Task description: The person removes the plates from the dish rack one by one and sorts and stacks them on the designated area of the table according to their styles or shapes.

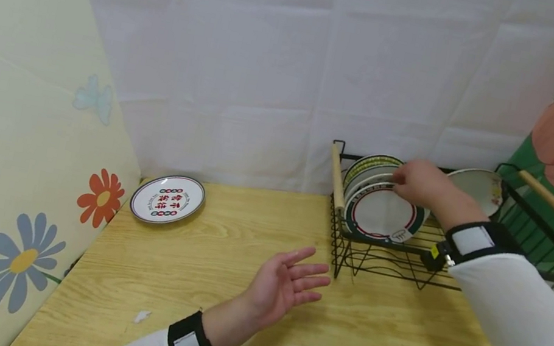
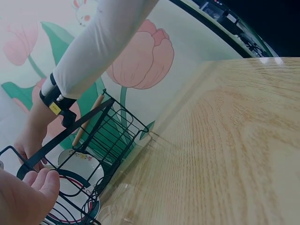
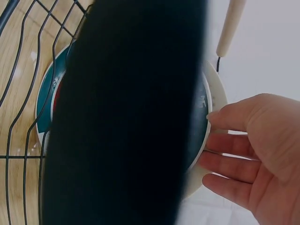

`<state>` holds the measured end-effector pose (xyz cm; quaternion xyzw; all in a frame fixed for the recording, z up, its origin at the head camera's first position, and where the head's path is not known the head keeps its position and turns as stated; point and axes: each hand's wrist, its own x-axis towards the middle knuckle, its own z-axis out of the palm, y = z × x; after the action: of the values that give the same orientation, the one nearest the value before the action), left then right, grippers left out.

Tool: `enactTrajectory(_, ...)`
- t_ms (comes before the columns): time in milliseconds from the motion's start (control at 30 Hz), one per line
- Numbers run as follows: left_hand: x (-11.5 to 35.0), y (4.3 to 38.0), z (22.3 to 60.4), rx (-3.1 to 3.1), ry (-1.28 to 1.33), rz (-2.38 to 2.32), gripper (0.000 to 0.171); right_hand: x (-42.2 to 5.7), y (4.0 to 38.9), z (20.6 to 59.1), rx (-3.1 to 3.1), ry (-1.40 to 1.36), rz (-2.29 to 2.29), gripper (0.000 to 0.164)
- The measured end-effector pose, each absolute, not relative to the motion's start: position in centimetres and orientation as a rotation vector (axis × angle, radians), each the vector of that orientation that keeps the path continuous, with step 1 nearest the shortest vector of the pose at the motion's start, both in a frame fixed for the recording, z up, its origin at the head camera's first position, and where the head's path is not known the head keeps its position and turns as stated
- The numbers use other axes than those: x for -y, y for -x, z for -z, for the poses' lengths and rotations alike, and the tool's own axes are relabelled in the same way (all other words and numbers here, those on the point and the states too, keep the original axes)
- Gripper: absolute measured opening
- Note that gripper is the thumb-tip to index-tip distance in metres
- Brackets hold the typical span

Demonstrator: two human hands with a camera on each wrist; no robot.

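The right grip [image 1: 421, 183] grasps the upper rim of a green-banded plate [image 1: 381, 213], thumb and fingertips closed at its edge — the right wrist view is partly blocked by a large dark shape across its middle. That plate stands tilted in the left end of a black wire rack [image 1: 381, 243], the foremost of several plates leaning there; the rearmost of them, a yellow-patterned plate [image 1: 368, 163], shows only its upper edge. Farther right in the rack, behind the right forearm, leans a floral dish [image 1: 480, 187]. The left grip [image 1: 285, 286] is released, palm turned up and fingers extended — it holds nothing, above the desk [image 1: 248, 211] near the rack's front left corner. Well apart, at the desk's back left corner, lies a plate with red characters [image 1: 168, 199].
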<state>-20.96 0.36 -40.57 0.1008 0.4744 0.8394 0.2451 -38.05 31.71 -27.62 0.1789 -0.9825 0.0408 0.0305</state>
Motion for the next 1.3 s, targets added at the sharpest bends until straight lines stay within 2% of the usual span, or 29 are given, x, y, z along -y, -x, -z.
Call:
enactTrajectory(367, -0.4, 20.9, 40.8, -1.294, -0.277, -2.278, 0.061, -31.4, 37.8, 28.1, 3.038, -0.567, -0.013, 0.033)
enactTrajectory(1033, -0.5, 20.9, 40.6, -1.285, -0.269, -2.273, 0.06, -32.9, 38.4, 28.7, 3.016, -0.6, 0.006, 0.021)
enactTrajectory(1300, -0.4, 21.0, 40.6, -1.267, -0.292, -2.271, 0.061, -33.8, 37.8, 26.9, 3.001, -0.546, -0.039, 0.025)
